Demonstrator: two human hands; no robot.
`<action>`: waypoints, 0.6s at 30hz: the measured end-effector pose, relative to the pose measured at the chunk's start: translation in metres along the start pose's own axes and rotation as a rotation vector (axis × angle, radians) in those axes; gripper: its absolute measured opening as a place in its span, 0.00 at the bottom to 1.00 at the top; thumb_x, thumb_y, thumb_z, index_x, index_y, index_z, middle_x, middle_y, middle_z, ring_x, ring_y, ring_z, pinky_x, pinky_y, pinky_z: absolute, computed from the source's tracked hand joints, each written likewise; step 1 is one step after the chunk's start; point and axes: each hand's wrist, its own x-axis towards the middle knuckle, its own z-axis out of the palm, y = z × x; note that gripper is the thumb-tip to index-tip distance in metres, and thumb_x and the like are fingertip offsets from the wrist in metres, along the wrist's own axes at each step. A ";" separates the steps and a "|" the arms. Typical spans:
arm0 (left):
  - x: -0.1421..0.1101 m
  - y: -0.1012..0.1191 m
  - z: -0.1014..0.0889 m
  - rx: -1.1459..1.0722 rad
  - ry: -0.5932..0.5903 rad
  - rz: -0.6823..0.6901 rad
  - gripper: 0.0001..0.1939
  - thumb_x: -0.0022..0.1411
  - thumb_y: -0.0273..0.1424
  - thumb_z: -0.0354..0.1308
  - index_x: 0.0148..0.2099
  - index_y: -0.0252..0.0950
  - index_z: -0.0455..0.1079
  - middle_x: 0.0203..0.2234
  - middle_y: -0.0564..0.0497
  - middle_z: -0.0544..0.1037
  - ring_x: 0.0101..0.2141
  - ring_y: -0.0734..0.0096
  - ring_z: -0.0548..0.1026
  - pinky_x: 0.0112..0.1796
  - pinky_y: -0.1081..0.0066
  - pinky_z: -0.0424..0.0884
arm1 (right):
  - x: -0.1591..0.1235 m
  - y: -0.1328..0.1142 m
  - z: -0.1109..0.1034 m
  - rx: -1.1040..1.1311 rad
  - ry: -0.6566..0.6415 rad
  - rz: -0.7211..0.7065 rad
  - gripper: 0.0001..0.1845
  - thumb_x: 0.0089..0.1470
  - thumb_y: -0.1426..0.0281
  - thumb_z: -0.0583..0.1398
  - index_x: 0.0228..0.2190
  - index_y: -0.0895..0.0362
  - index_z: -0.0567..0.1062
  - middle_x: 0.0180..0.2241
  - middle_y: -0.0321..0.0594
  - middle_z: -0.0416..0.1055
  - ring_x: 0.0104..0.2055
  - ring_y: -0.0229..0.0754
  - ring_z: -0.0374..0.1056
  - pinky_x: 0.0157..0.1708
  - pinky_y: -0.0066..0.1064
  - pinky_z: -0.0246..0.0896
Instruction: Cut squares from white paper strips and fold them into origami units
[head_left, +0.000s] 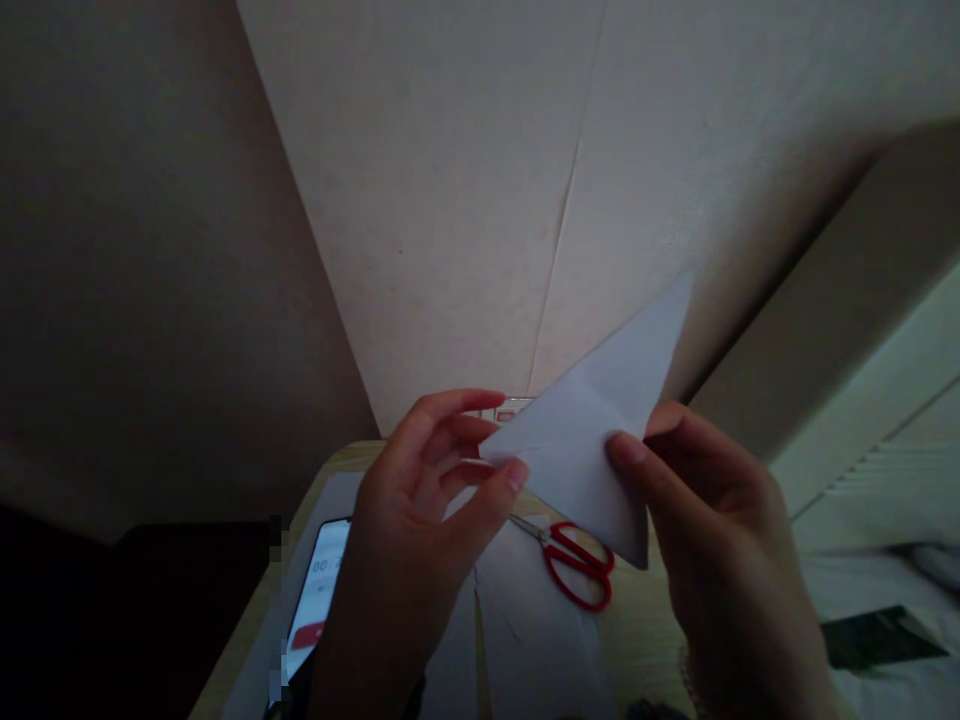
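Observation:
A white sheet of paper [585, 430], folded to a triangle, is held up in the air between my two hands. My left hand [427, 500] pinches its left corner, thumb in front and the fingers curved behind. On the right edge, my right hand [712, 520] grips the paper between thumb and forefinger. Below it, red-handled scissors [581, 565] lie on white paper sheets [540, 630], their blades partly hidden by my left hand and the folded paper.
A phone [319, 590] with a lit timer screen lies left on the wooden table [637, 640], partly behind my left forearm. The wall [450, 200] rises directly behind the table. To the right are a pale cabinet-like piece [885, 400] and a dark green item [877, 637] on white cloth.

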 end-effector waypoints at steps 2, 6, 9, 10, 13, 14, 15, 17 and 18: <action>-0.002 -0.001 0.004 -0.036 -0.005 -0.023 0.15 0.48 0.23 0.69 0.38 0.43 0.76 0.28 0.61 0.82 0.29 0.75 0.81 0.31 0.78 0.75 | -0.003 -0.001 0.002 0.002 -0.016 0.023 0.11 0.56 0.65 0.68 0.25 0.50 0.75 0.22 0.31 0.72 0.21 0.36 0.60 0.16 0.24 0.51; -0.002 -0.002 0.005 -0.081 0.003 -0.050 0.14 0.48 0.23 0.70 0.37 0.43 0.75 0.29 0.61 0.83 0.30 0.72 0.82 0.30 0.77 0.76 | -0.006 0.000 0.004 -0.001 -0.092 0.038 0.10 0.57 0.64 0.67 0.25 0.50 0.76 0.22 0.32 0.71 0.22 0.37 0.62 0.17 0.25 0.53; 0.001 0.000 0.001 -0.072 0.021 -0.027 0.13 0.48 0.25 0.70 0.36 0.43 0.74 0.23 0.62 0.79 0.29 0.73 0.81 0.31 0.77 0.76 | -0.004 0.002 0.001 -0.008 -0.105 0.014 0.10 0.57 0.64 0.68 0.25 0.50 0.77 0.22 0.32 0.72 0.23 0.37 0.64 0.18 0.25 0.56; 0.002 0.000 -0.001 -0.064 0.031 -0.021 0.13 0.48 0.25 0.70 0.36 0.43 0.74 0.21 0.63 0.78 0.29 0.73 0.81 0.32 0.77 0.77 | -0.003 0.002 0.000 -0.016 -0.107 0.006 0.10 0.57 0.65 0.68 0.25 0.50 0.78 0.22 0.33 0.72 0.23 0.38 0.64 0.19 0.25 0.57; 0.005 0.002 -0.005 -0.065 0.085 0.002 0.13 0.47 0.24 0.71 0.35 0.43 0.75 0.19 0.64 0.78 0.27 0.75 0.81 0.33 0.79 0.77 | -0.001 0.003 -0.002 -0.041 -0.112 -0.008 0.09 0.55 0.64 0.69 0.24 0.50 0.80 0.22 0.33 0.71 0.24 0.38 0.65 0.20 0.25 0.60; 0.006 0.002 -0.006 -0.067 0.094 0.006 0.14 0.46 0.24 0.71 0.35 0.44 0.76 0.19 0.65 0.78 0.25 0.77 0.80 0.31 0.80 0.76 | 0.000 0.003 -0.002 -0.044 -0.112 -0.006 0.09 0.55 0.64 0.69 0.24 0.50 0.80 0.22 0.33 0.70 0.24 0.37 0.64 0.20 0.25 0.59; 0.007 0.003 -0.008 -0.066 0.092 0.009 0.14 0.46 0.23 0.71 0.35 0.44 0.76 0.18 0.65 0.78 0.24 0.78 0.80 0.29 0.81 0.75 | 0.000 0.003 -0.002 -0.043 -0.107 -0.003 0.08 0.54 0.64 0.70 0.25 0.50 0.80 0.21 0.33 0.70 0.23 0.37 0.64 0.19 0.24 0.57; 0.008 0.004 -0.011 -0.047 0.074 0.022 0.15 0.44 0.22 0.72 0.34 0.44 0.76 0.17 0.66 0.78 0.22 0.77 0.79 0.26 0.82 0.75 | 0.001 0.003 -0.001 -0.040 -0.099 -0.001 0.08 0.54 0.64 0.70 0.25 0.49 0.81 0.20 0.32 0.68 0.23 0.36 0.62 0.18 0.24 0.55; 0.008 0.004 -0.012 -0.027 0.063 0.033 0.15 0.44 0.22 0.72 0.34 0.44 0.77 0.16 0.66 0.78 0.21 0.76 0.79 0.25 0.81 0.75 | 0.002 0.003 0.000 -0.043 -0.099 0.001 0.08 0.53 0.64 0.70 0.24 0.49 0.80 0.20 0.32 0.68 0.23 0.36 0.62 0.18 0.24 0.54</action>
